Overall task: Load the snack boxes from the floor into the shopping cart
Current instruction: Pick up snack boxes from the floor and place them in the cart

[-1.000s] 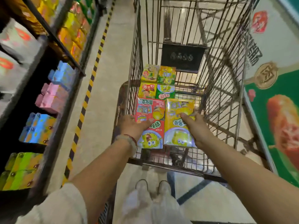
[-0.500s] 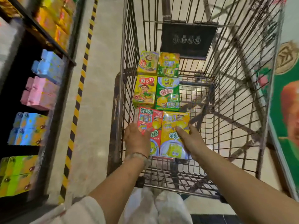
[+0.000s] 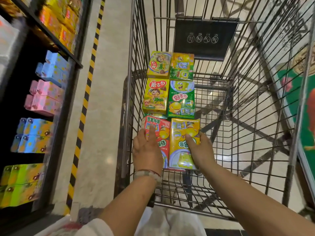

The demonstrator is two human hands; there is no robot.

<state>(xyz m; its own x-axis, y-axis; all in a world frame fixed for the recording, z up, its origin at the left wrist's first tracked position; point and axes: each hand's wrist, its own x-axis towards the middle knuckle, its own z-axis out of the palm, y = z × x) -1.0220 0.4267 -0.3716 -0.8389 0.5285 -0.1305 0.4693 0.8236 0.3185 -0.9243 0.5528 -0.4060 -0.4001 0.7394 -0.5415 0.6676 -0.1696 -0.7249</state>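
- Left hand (image 3: 147,150): lies on the red box (image 3: 157,133), fingers mostly straight and spread across its face, one finger reaching toward the far end; it presses more than grasps.
- Right hand (image 3: 201,153): holds the yellow box (image 3: 185,142), thumb over the face and fingers wrapped round the outer long edge.
- Both boxes lie flat on the cart (image 3: 247,133) floor, touching along their long sides, at the near left of the basket.
- Beyond the fingertips: a second pair, a yellow-green box (image 3: 156,96) and a green box (image 3: 181,99), with its near edges meeting the held pair.
- Farther still: a third pair, a lion box (image 3: 159,65) and an orange-green box (image 3: 182,66), just short of the black sign (image 3: 204,40) on the cart's front wall.
- Progress, as judged: six boxes sit in the cart in a two-wide column; the nearest pair appears to be at the moment of placement, not yet released. No boxes on the floor are visible, so what remains cannot be told.
- Right of the right hand: bare wire floor takes up most of the basket, leaving room for further columns.
- Left of the left hand: the cart's side wall stands close, then a striped floor line (image 3: 85,99) and shelves (image 3: 51,92) of blue, pink and green packs.
- Obstacles: none apparent; the tight gap between the red box and the side wall may hamper the withdrawing hand.
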